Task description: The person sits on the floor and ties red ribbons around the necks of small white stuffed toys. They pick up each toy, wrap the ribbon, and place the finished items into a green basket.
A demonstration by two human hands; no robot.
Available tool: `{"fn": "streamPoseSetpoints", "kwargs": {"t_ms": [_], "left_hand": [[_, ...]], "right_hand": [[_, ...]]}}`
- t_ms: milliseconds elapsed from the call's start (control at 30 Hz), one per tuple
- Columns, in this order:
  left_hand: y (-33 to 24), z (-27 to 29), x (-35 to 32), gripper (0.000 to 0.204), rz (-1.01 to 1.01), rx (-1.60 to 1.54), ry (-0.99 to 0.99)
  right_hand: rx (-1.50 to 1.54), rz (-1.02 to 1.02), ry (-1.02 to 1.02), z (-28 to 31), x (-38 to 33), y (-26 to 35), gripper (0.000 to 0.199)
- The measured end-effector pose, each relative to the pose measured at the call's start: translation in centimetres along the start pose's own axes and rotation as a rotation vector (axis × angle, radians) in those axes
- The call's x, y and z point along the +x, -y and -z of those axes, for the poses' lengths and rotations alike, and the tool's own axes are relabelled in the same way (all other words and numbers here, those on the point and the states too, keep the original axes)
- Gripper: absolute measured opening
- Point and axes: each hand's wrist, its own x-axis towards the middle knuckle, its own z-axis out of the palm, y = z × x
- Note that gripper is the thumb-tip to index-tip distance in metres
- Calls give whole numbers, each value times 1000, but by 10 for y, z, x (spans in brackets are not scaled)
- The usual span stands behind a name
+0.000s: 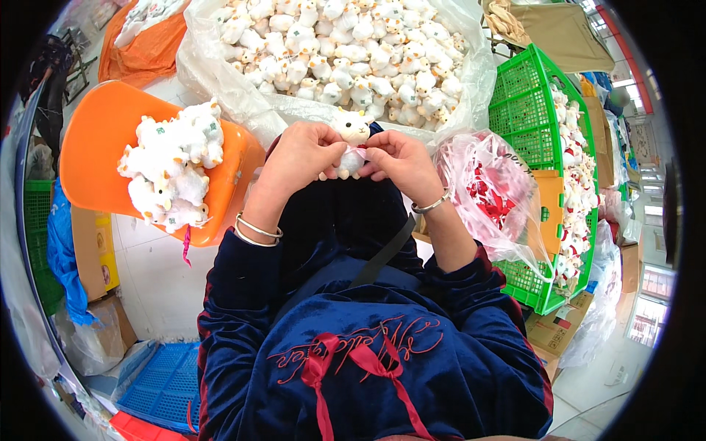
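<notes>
A small white plush animal [351, 165] with a cream face and yellowish horns is held upright over my lap, facing me. A thin pink-red ribbon [359, 149] crosses its neck. My left hand [307, 153] is closed on the toy's left side, thumb and finger pinched at one end of the ribbon. From the other side my right hand [401, 163] is closed too, its thumb and fingertips pressed at the neck by the ribbon's other end. Whether each pinch grips ribbon, plush or both is hard to make out.
Just ahead lies a big clear bag [471, 77] full of similar plush toys. An orange chair [88, 147] at the left bears a pile of them. At the right are a plastic bag [463, 158] with red pieces and a green crate [515, 110] holding toys with red trim.
</notes>
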Motion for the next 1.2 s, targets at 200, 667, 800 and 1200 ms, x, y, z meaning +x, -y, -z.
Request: {"fn": "streamPoseSetpoints", "kwargs": {"t_ms": [200, 667, 800, 1200], "left_hand": [[16, -5, 7, 24, -1, -19, -52], [36, -8, 17, 18, -91, -87, -108], [36, -9, 16, 18, -103, -94, -117], [43, -5, 21, 23, -113, -80, -84]], "right_hand": [[20, 58, 50, 4, 13, -19, 18], [-265, 263, -113, -5, 4, -14, 17], [-409, 380, -216, -6, 2, -12, 7], [-604, 765, -245, -20, -2, -28, 15]]}}
